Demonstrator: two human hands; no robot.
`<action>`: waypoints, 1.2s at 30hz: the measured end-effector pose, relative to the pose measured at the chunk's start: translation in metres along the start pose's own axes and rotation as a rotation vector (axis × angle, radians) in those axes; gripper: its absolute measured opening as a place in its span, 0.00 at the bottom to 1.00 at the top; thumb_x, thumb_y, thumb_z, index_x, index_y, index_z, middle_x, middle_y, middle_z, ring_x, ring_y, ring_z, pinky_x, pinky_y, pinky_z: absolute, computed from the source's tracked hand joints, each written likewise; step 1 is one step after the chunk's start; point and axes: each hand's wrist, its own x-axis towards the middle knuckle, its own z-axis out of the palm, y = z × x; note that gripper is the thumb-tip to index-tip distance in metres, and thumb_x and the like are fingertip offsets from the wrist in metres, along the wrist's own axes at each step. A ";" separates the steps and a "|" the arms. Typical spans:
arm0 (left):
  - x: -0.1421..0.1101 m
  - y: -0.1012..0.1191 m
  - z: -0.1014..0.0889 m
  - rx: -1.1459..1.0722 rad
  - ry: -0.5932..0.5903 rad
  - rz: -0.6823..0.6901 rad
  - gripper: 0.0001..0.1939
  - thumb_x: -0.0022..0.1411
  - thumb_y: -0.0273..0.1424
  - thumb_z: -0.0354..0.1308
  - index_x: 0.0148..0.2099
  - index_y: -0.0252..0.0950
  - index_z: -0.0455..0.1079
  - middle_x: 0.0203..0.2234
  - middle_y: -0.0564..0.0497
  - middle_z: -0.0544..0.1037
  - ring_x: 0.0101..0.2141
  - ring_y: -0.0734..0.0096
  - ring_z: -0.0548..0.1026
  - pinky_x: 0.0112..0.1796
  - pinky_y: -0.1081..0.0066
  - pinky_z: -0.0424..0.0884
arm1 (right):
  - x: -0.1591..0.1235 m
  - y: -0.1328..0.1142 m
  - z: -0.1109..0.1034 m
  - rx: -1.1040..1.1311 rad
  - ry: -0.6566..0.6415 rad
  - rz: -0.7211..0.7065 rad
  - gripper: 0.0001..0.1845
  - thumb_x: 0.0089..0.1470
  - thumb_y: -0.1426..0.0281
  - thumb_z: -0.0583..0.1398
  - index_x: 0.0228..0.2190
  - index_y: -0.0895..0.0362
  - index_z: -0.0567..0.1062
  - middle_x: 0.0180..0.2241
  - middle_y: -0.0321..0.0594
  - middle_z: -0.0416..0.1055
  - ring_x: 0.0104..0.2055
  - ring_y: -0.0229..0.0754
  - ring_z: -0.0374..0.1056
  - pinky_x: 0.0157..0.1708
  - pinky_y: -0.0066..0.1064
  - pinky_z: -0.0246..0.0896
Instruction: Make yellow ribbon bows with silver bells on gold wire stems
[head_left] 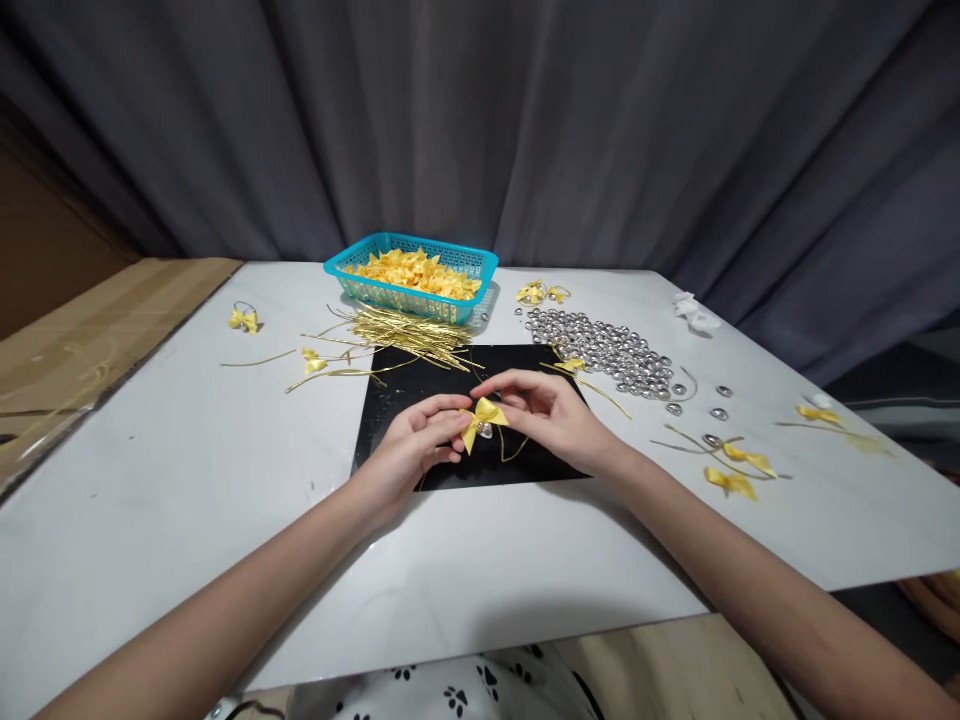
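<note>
Over the black mat [390, 430], my left hand [416, 435] pinches the left side of a yellow ribbon bow [487, 411]. My right hand [551, 410] grips the same bow from the right, its index finger reaching over the top. Just below the bow's middle sits a small shiny silver bead [484, 431]. A thin gold cord [513, 455] curves down from beneath the right fingers. Whether the cord passes through the bead is hidden by the fingers and the bow.
A teal basket [409, 291] of yellow bows stands at the back, with a pile of gold cords [409, 335] before it. Silver beads [600, 350] spread at the right. Loose bows [731, 482] lie far right; a looped bow piece [244, 319] lies left. White tissue [696, 314] rests near the right edge.
</note>
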 end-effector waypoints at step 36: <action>-0.007 0.003 0.007 0.000 0.170 0.106 0.15 0.49 0.32 0.66 0.41 0.36 0.73 0.29 0.53 0.80 0.30 0.79 0.74 0.34 0.79 0.68 | -0.002 0.011 0.017 0.067 0.090 0.234 0.19 0.38 0.56 0.67 0.26 0.58 0.72 0.18 0.30 0.56 0.21 0.31 0.50 0.20 0.26 0.44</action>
